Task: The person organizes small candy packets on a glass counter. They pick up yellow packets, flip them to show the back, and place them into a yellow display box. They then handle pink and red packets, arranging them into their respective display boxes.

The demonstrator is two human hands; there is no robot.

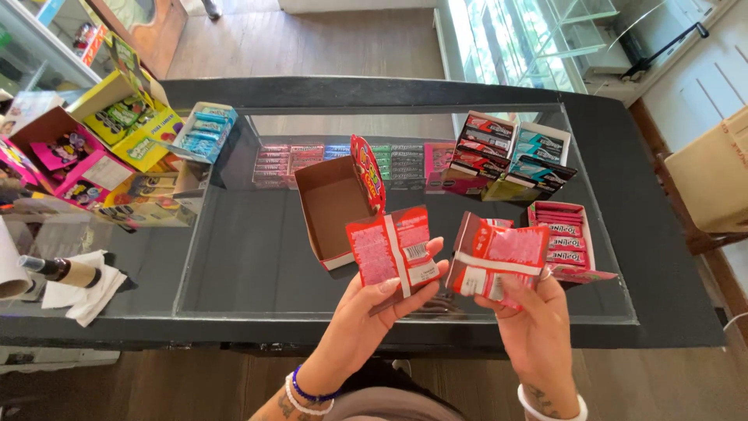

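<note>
My left hand (372, 309) holds a flat red and white candy packet (392, 250) by its lower edge, back side up. In my right hand (534, 312) is a second red packet (496, 256) of the same kind, gripped from below. Both hang over the glass counter (249, 257). Just behind the left packet stands an empty brown cardboard display box (331, 206) with its red lid flipped up.
A pink box of gum sticks (562, 238) sits right of my right hand. Black and teal gum boxes (510, 160) stand behind it. Yellow, pink and blue candy boxes (117, 140) crowd the counter's left side, with a small bottle on tissue (66, 274) near the edge.
</note>
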